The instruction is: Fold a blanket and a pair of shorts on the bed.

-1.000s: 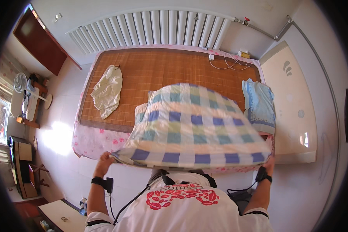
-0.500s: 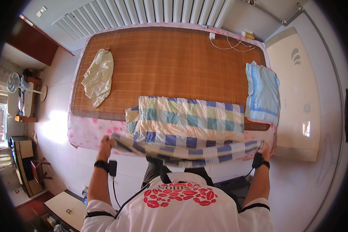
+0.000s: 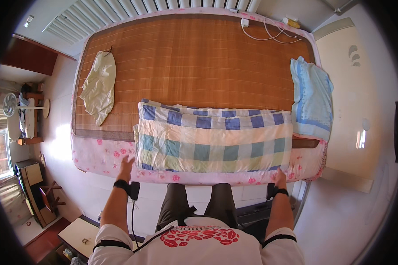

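A folded checked quilt [image 3: 216, 138] in blue, green, peach and white lies as a long flat strip along the near side of the bed. My left hand [image 3: 127, 167] is just off its near left corner, open and holding nothing, with the fingers pointing away from me. By the near right corner is my right hand [image 3: 279, 177], fingers stretched out; it looks open, and I cannot tell if the fingertips touch the cloth. Both wrists wear black bands with small black boxes.
The bed carries a brown woven mat [image 3: 194, 62] over a pink flowered sheet [image 3: 99, 154]. A cream cloth [image 3: 99, 88] lies left, a light blue towel-like cloth [image 3: 311, 99] right. A white charger [image 3: 245, 22] with cable sits far right. A pale headboard [image 3: 345, 106] bounds the right side.
My hands have let go of the quilt's near edge. That lifted part now lies folded over toward the far side, on top of the rest. The hands have come closer together.
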A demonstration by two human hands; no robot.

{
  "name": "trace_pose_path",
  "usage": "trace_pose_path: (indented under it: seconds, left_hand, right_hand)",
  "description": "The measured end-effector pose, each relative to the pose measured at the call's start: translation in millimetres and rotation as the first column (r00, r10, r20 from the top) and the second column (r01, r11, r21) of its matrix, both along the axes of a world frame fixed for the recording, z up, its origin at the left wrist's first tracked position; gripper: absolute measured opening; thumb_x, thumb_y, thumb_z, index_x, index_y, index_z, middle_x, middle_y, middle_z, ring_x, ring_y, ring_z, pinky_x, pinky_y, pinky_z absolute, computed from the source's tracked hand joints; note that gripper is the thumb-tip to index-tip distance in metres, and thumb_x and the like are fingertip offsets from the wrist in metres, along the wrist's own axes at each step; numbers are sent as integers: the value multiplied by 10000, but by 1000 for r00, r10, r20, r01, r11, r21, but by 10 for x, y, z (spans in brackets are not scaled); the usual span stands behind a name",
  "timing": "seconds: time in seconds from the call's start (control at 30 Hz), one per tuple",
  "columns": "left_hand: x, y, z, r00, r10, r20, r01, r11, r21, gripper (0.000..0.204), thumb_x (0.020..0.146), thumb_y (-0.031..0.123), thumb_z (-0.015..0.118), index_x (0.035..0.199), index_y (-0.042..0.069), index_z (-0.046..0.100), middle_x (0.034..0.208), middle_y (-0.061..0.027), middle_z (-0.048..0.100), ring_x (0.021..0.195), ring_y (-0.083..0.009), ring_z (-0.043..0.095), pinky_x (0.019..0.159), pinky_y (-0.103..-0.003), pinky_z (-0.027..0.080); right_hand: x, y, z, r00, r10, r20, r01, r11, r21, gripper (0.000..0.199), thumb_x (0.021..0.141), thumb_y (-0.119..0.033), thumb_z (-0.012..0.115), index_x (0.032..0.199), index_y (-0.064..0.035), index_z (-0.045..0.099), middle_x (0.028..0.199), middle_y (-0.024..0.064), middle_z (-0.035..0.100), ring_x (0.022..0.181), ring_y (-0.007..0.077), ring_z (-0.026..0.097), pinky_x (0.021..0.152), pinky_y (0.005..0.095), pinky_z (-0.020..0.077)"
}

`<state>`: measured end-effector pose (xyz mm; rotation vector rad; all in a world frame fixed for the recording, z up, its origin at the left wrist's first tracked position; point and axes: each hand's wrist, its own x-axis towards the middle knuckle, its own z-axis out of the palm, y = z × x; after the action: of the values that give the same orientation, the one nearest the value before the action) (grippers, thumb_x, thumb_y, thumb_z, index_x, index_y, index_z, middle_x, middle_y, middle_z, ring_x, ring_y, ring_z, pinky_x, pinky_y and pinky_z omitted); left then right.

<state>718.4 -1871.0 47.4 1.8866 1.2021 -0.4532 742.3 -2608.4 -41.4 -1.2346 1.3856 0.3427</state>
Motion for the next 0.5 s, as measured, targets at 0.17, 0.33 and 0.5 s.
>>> trace_pose_path:
  seconds: [0.17,0.33,0.5]
  left_hand:
    - [-547,-58,-370,955,96,-282,-186,932,-311,456,828,266,422,1247,163,274,1264,-69,308,1156,-274,308,896,-472,281]
    - [-315,-384,-321,924,298,-238,-367,865,-341,495,829,259,430,1264,132,231,1270,-90,291,1144,-300,312,900,-475,275]
    - [-449,-264,-349,881,449,-152,-472,804,-362,609,774,259,541,1258,76,219,1259,-134,324,1135,-307,326,885,-475,308]
  right_hand:
    - [20,623,-329,999,49,-5,-50,997,-54,582,717,-448,569,1085,-29,404,972,135,469,815,279,478,685,423,438]
    - [321,793,-80,909,-108,403,-61,921,384,480,739,-366,552,1081,-44,451,1013,81,528,896,242,518,800,353,410]
    - [1166,1749,1089,809,-291,510,175,948,264,354,708,-201,561,997,-7,499,931,69,546,867,198,524,765,317,421]
